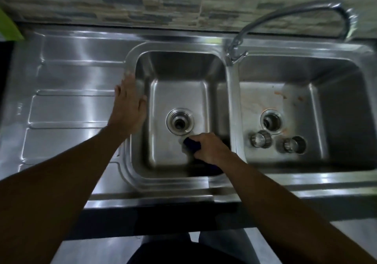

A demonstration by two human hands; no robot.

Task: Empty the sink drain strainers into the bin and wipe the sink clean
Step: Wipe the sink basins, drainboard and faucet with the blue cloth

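Hands apart: the left hand (pixel 128 102) lies flat, fingers straight, on the rim between the drainboard (pixel 67 108) and the left basin (pixel 179 66), with its thumb over the basin's edge. The right hand (pixel 212 147) is down inside that basin, fingers curled round a dark blue cloth (pixel 191 144) pressed to the floor just beside the open left drain (pixel 179 122). This basin's steel looks dull grey and fairly even, with a pale smear by the cloth. The right basin (pixel 336 100) has a cloudy floor with orange flecks toward its back and around the right drain (pixel 272 120). The left strainer (pixel 261 139) and the right strainer (pixel 293 144) lie on that floor just in front of the drain, near each other but apart. A curved faucet (pixel 285 17) rises from the divider between the basins and arcs toward the right rear corner. The left basin has steep walls and rounded corners, and its floor behind and to the left of the drain lies open.
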